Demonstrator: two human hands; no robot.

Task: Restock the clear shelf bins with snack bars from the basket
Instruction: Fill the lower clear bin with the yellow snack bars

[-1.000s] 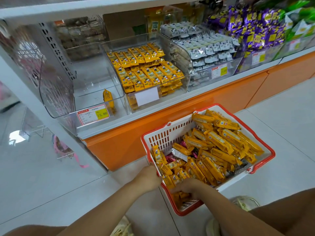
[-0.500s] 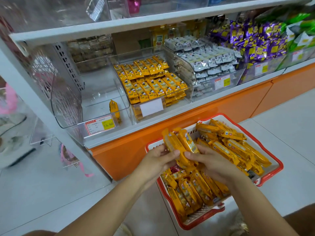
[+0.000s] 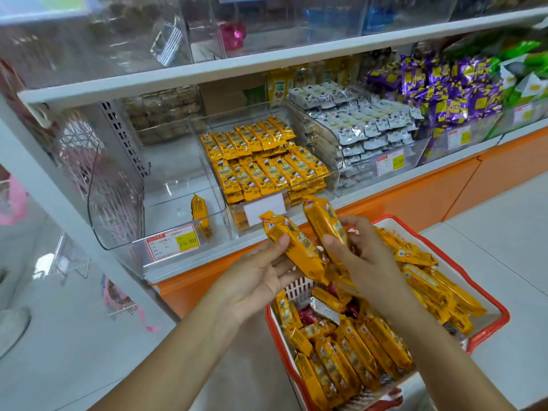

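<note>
Left hand [image 3: 261,280] and right hand [image 3: 366,262] each grip yellow snack bars [image 3: 299,252], long axes tilted up-left. We judge the near-empty clear bin [image 3: 178,188], further up-left, nearer the left hand.

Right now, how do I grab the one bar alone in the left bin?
Pinch the bar by its top end, coming from above and the front. It stands on end against the bin's right wall, so its top is free while its foot sits behind the front lip.
</note>
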